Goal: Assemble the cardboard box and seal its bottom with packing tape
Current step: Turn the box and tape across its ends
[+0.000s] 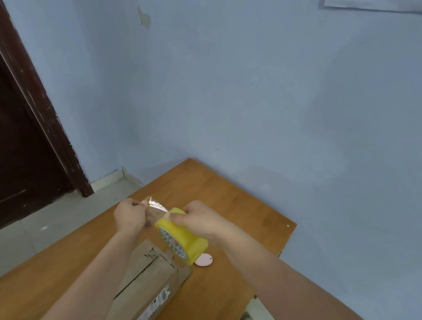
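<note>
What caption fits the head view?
Both hands pull clear tape off a yellow roll above the cardboard box.

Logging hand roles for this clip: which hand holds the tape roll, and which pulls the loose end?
The right hand grips the yellow tape roll; the left hand pinches the clear tape end.

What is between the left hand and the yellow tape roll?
In the head view, a short stretch of clear tape spans from the left hand to the yellow tape roll, which the right hand holds above the cardboard box.
</note>
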{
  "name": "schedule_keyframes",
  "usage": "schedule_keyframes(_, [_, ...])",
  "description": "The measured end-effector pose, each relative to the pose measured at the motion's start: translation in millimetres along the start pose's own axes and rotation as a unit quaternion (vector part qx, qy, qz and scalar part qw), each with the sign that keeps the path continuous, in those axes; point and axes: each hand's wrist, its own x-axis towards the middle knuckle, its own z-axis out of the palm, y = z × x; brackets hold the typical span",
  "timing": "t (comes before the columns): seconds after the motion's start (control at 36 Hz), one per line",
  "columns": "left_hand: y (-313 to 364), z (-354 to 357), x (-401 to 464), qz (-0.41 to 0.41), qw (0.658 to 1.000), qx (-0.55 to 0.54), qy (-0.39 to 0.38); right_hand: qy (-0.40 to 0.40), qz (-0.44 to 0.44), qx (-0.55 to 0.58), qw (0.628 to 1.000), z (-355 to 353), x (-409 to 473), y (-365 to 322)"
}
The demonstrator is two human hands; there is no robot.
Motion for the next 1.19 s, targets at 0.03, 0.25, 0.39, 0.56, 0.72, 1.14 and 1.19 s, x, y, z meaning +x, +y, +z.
schedule_keyframes(0.03, [-1,-3,2,-0.002,1.0,0.004,0.004,-0.021,-0.018,0.038,0.999,-3,-1,3])
schedule_keyframes(0.25, [-5,-7,9,0.004,1.0,0.004,0.011,-0.11,-0.103,0.153,0.977,-6,-5,36])
schedule_keyframes(0.39, [-19,-4,6,0.017,0.999,0.043,0.013,-0.066,-0.077,0.131,0.986,-3,-2,44])
schedule_keyframes(0.56, [-43,4,-6,0.05,0.986,0.158,0.022,-0.018,-0.042,0.033,0.998,8,-1,51])
schedule_keyframes(0.72, [-72,7,-8,0.062,0.985,0.157,0.038,-0.006,0.001,0.034,0.999,25,1,55])
schedule_keyframes(1.14, [-92,12,-5,0.027,0.998,0.048,0.038,-0.023,0.035,-0.027,0.999,36,8,53])
schedule_keyframes(1.19, [-92,11,-5,0.024,0.998,0.042,0.038,-0.024,0.043,-0.039,0.998,37,10,52])
